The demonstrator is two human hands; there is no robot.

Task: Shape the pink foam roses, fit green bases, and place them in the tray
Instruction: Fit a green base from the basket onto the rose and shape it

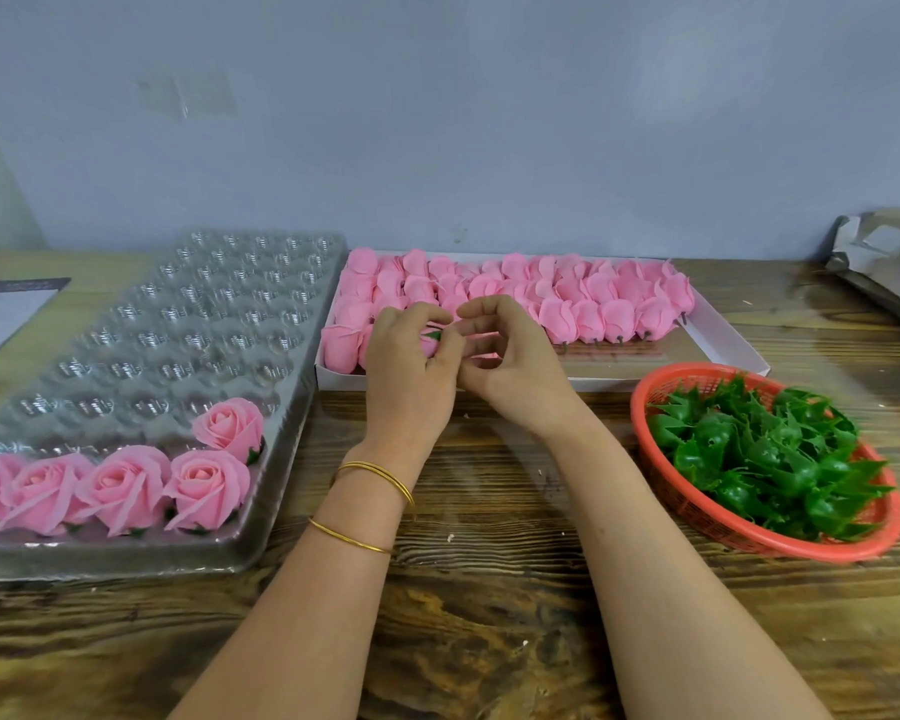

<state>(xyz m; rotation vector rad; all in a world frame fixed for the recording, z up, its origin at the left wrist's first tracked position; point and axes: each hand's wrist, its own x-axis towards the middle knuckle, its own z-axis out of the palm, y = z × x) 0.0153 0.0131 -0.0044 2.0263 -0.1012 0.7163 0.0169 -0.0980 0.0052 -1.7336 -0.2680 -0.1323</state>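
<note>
At the centre of the frame, a pink foam rose (427, 348) is gripped in the curled fingers of the left hand (409, 366), and a green base (433, 335) at its end is pinched by the fingertips of the right hand (510, 356). Two gold bangles (375, 478) are worn on the left wrist. Just behind the hands, unshaped pink roses (557, 304) are packed in a white box (718, 350). At lower right, loose green bases (759, 449) are heaped in a red basket (655, 387). At left, five finished roses (126, 483) are seated in the near pockets of a clear tray (178, 314) on the wooden table (489, 589).
</note>
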